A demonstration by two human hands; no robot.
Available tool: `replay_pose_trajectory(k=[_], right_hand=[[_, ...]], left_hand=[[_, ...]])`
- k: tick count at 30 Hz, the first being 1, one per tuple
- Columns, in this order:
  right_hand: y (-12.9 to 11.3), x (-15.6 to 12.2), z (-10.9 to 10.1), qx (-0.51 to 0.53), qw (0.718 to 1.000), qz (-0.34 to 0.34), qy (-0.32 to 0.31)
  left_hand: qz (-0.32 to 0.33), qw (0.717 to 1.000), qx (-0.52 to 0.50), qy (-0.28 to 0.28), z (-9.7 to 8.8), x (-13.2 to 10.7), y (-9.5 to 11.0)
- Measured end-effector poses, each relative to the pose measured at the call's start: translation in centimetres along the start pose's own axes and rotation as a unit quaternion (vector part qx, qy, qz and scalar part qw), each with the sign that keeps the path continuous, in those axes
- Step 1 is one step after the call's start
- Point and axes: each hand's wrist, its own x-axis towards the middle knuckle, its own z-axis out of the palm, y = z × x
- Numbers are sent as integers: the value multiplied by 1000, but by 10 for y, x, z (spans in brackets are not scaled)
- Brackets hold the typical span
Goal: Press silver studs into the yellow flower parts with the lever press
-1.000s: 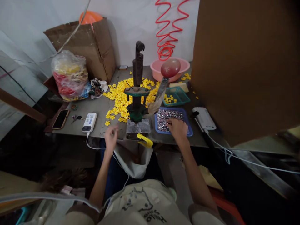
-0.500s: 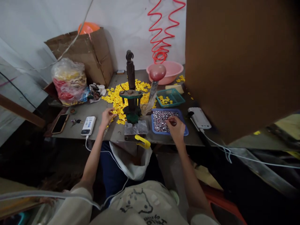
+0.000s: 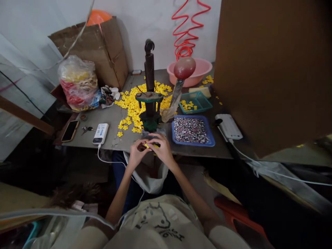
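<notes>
- Left hand (image 3: 136, 154): thumb and fingertips narrow, pinching a small yellow piece (image 3: 146, 146).
- Right hand (image 3: 163, 150): fingers curled, fingertips right against the left's; can't tell what it grips, fingers hide it.
- Yellow piece sits between the two hands' fingertips, at the counter (image 3: 112, 128) front edge.
- Green press (image 3: 149, 119) just beyond the hands, its base partly hidden by the right hand.
- Press lever tilts right, red knob (image 3: 185, 67) on top.
- Loose yellow pieces (image 3: 132, 103) heaped behind and left of press.
- Blue tray (image 3: 194, 143) right of the right hand, well apart, full of silvery bits (image 3: 190, 129).
- Green basket (image 3: 207, 104) behind tray, some yellow pieces inside; pink basin (image 3: 202, 71) farther back.
</notes>
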Motion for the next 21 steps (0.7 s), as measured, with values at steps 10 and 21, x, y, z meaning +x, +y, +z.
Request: replay_pose_trajectory(k=[10, 21], right_hand=[[3, 1, -8, -43, 999, -14, 21], [-75, 117, -124, 132, 951, -10, 279]], left_hand=[[14, 999, 43, 16, 6, 6, -2], [36, 955, 284, 82, 13, 39, -34]])
